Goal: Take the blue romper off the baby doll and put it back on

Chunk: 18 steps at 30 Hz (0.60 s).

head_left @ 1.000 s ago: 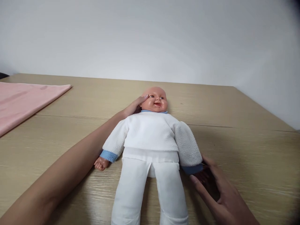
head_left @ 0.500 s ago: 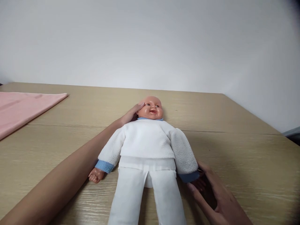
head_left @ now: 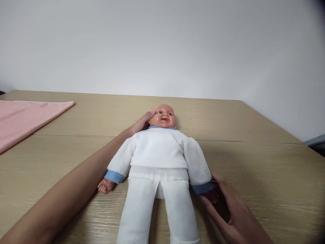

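A baby doll (head_left: 159, 149) lies on its back, its bald head away from me, dressed in a white fleece top with blue cuffs and white trousers. My left hand (head_left: 142, 122) cups the side of its head; the thumb rests by the eye and the other fingers are mostly hidden behind. Down at the doll's cuff on the right side, my right hand (head_left: 228, 200) curls loosely around its small hand, thumb below and fingers on the outer side. The doll's other hand (head_left: 105, 186) rests beside my left forearm. Its feet are cut off by the frame.
A pink cloth (head_left: 27, 118) lies flat on the left of the wooden table (head_left: 266, 162). A thin seam crosses the tabletop behind the doll's shoulders. The pale wall (head_left: 162, 47) rises behind. Something dark grey (head_left: 317, 145) shows past the right edge.
The view has shifted slightly. The doll's right-side sleeve and my right hand sit a little further left and up in the picture. My left hand stays at the head.
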Each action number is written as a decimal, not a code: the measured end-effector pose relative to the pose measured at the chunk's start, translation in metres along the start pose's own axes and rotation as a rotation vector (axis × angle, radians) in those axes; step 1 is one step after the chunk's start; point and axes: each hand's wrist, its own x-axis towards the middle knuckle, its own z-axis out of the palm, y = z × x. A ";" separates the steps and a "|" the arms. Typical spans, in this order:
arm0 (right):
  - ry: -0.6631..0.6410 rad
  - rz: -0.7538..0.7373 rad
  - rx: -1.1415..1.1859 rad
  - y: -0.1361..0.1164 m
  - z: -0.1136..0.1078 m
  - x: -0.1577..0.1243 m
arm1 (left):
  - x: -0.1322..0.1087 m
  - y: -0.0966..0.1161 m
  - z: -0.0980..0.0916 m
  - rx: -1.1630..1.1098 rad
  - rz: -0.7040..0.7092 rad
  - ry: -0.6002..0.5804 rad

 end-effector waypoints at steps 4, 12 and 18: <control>-0.042 0.012 0.032 0.001 0.002 0.001 | -0.002 0.002 0.002 0.006 -0.005 -0.039; -0.006 0.001 0.014 0.005 0.005 0.007 | -0.004 -0.003 -0.008 0.065 0.130 0.063; 0.048 -0.170 -0.119 0.005 0.013 0.003 | -0.054 -0.007 -0.022 0.208 0.220 0.342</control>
